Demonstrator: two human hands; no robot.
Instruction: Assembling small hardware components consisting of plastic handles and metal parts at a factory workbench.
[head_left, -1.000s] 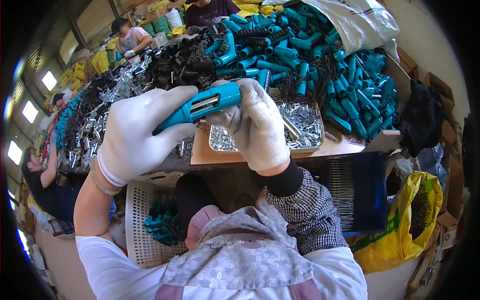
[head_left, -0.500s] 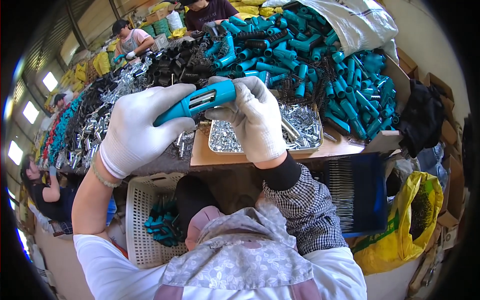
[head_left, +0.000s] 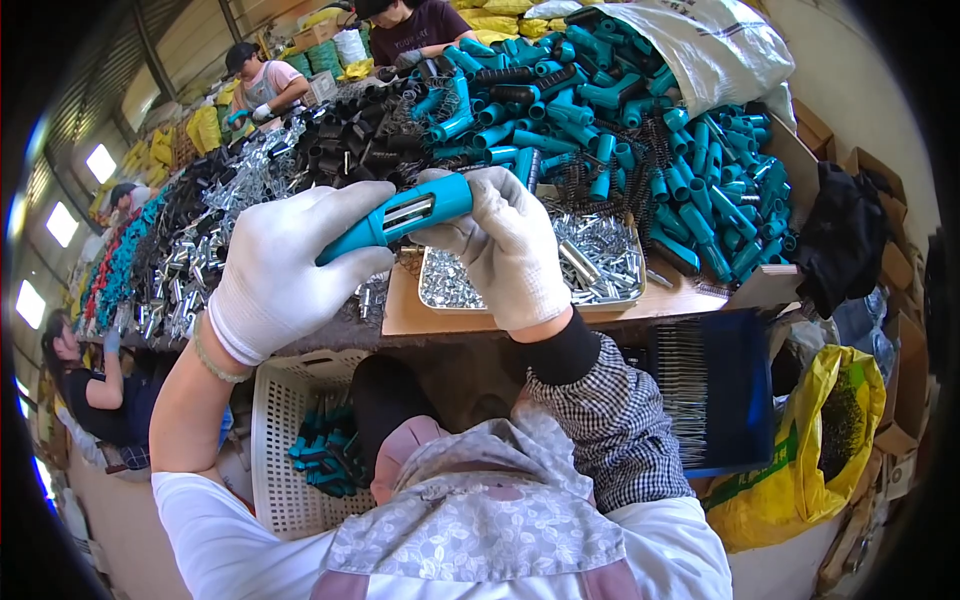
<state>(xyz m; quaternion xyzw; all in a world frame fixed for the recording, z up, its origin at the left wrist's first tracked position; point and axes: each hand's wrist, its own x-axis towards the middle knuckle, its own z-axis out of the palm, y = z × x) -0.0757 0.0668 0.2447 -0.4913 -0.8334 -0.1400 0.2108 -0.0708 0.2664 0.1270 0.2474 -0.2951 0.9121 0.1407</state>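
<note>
A teal plastic tool handle is held between both white-gloved hands above the bench's front edge. Metal parts show through a long slot in its side. My left hand wraps round the lower-left end, thumb along the underside. At the other end, the fingers of my right hand are closed on the handle's tip; whether they also hold a small part is hidden. Just below and behind my right hand lies a shallow tray full of small silvery metal pieces. A larger metal cylinder rests on those pieces.
Piles of teal handles, black plastic parts and metal parts cover the bench. Below stand a white basket with teal handles, a blue bin with thin metal rods and a yellow sack. Several people work further off.
Both hands and the handle have shifted slightly downward, and my left hand a little to the right. The grip on the handle looks the same.
</note>
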